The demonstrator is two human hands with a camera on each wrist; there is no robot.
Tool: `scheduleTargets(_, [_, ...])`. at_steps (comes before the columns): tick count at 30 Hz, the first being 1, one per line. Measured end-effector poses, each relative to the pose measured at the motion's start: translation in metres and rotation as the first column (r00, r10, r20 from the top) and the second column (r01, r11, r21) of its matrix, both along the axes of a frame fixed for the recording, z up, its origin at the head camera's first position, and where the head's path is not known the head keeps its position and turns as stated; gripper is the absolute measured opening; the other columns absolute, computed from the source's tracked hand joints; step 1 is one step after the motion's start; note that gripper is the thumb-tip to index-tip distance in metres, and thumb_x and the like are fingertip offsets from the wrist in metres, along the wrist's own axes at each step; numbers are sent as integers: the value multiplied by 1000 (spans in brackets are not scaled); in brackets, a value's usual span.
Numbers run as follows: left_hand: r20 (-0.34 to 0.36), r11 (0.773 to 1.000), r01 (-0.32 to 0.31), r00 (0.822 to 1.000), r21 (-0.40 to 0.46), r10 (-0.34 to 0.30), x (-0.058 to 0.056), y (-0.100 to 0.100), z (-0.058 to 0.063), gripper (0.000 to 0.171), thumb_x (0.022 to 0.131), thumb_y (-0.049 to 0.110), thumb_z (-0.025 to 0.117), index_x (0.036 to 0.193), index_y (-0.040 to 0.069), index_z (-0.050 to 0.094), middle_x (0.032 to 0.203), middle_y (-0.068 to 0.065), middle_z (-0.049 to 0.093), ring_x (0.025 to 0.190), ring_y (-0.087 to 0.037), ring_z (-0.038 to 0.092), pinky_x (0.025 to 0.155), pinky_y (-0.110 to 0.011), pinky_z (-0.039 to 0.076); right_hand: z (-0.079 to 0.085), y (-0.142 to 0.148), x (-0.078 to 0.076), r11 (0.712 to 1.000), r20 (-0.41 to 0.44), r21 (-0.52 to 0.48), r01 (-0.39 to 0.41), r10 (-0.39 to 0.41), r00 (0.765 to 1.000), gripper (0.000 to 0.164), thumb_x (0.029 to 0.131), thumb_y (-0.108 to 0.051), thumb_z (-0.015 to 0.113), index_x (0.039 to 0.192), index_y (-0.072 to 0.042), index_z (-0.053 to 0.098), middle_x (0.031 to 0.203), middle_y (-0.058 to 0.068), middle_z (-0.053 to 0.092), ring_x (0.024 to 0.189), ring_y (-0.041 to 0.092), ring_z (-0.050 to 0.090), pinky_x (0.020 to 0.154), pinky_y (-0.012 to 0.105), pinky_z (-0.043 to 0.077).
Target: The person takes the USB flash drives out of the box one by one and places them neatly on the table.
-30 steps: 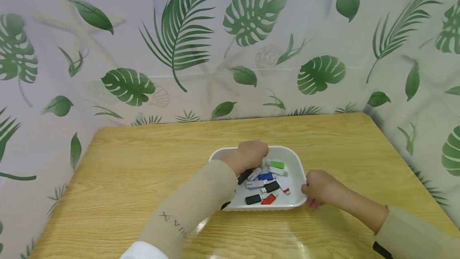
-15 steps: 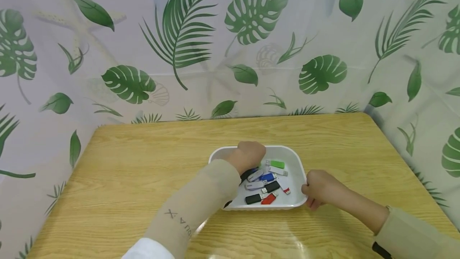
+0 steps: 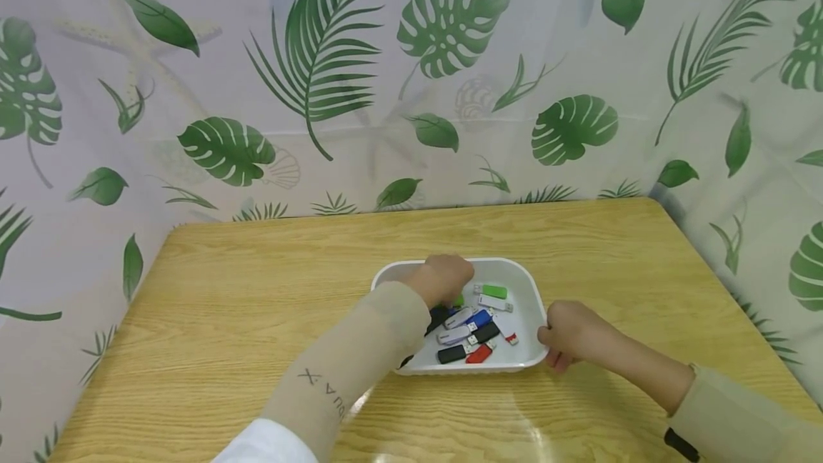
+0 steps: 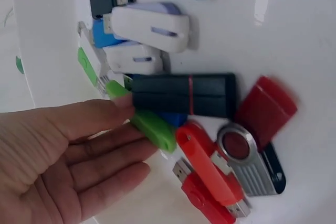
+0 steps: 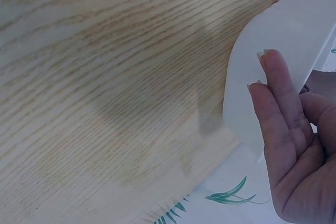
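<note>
Near the frame's centre, a green flash drive (image 4: 153,130) in the white tray (image 3: 526,306) appears lightly pinched by the left grip (image 3: 444,281), thumb and finger nearly closed, other fingers loose. Right of centre, the tray's edge is pinched by the right grip (image 3: 575,332). A drive seems to be being picked out; a lift clear of the neighbouring black drive (image 4: 164,95) would be called for, the tray kept steady.

The left hand (image 4: 68,156) is pinching a green stick (image 4: 155,129) in a white tray (image 4: 247,40). A black stick (image 4: 163,95) is overlapping it in view. Above, two white sticks (image 4: 147,26) are lying close together; below right, an orange-red stick (image 4: 202,161) is resting beside a silver swivel stick (image 4: 255,177).
</note>
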State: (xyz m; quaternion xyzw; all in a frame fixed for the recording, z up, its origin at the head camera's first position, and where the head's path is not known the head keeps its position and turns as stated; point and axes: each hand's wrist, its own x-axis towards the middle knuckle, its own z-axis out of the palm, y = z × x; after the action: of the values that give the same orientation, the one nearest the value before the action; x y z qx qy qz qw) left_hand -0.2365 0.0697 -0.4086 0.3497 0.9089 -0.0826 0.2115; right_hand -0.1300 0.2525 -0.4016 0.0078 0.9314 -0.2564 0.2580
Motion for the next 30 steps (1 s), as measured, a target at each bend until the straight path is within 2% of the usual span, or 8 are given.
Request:
scheduleTargets(5, [49, 1000, -5, 999, -17, 5, 3, 0, 6, 7, 90, 4, 56, 90, 12, 55, 91, -1, 57, 76, -16, 47, 66, -27, 41, 0, -1, 0, 1000, -1, -3, -1, 1, 1000, 22, 88, -2, 49, 68, 2, 58, 53, 6, 61, 47, 16, 62, 49, 27, 51])
scheduleTargets(8, [69, 1000, -3, 998, -29, 5, 5, 0, 9, 7, 89, 5, 58, 88, 12, 55, 88, -2, 56, 74, -15, 46, 62, -26, 40, -1, -2, 0, 1000, 5, -6, 12, -12, 1000, 22, 87, -2, 49, 68, 2, 58, 53, 6, 61, 47, 16, 63, 49, 27, 51])
scheduleTargets(16, [32, 1000, -14, 999, -13, 14, 6, -7, 22, 11, 85, 14, 65, 81, 13, 55, 80, 1, 53, 70, -14, 47, 57, -27, 39, 1, -1, 2, 1000, -5, 2, 7, -7, 1000, 23, 88, -2, 48, 67, 3, 57, 53, 7, 61, 47, 16, 63, 49, 28, 51])
scheduleTargets(19, [40, 997, -68, 997, 28, 66, 5, -14, 28, 15, 84, 17, 67, 80, 13, 54, 78, 1, 51, 68, -14, 47, 56, -27, 39, 2, -1, 2, 1000, -4, -3, 10, -10, 1000, 23, 88, -2, 48, 67, 3, 57, 53, 7, 61, 47, 16, 63, 49, 29, 51])
scheduleTargets(22, [65, 985, -135, 990, 111, 128, 3, -23, 33, 14, 84, 16, 67, 81, 11, 54, 76, 1, 49, 66, -14, 46, 54, -26, 38, 3, -1, 3, 1000, 3, -12, 24, -24, 1000, 23, 88, -2, 47, 68, 3, 57, 54, 7, 61, 48, 17, 63, 50, 30, 52])
scheduleTargets(26, [101, 951, -225, 973, 211, 208, -1, -36, 38, 14, 83, 14, 67, 81, 9, 54, 73, -1, 48, 62, -13, 45, 53, -24, 38, 3, -1, 2, 1000, -4, -14, 22, -22, 1000, 23, 88, -2, 47, 68, 3, 57, 54, 7, 61, 48, 17, 63, 50, 29, 52])
scheduleTargets(30, [109, 918, -292, 956, 268, 272, -4, -55, 41, 17, 83, 16, 67, 76, 9, 52, 68, 0, 47, 58, -12, 45, 51, -23, 37, 1, -2, 2, 1000, -7, -22, 21, -22, 1000, 23, 89, -1, 47, 69, 3, 57, 54, 7, 61, 48, 17, 63, 49, 29, 51])
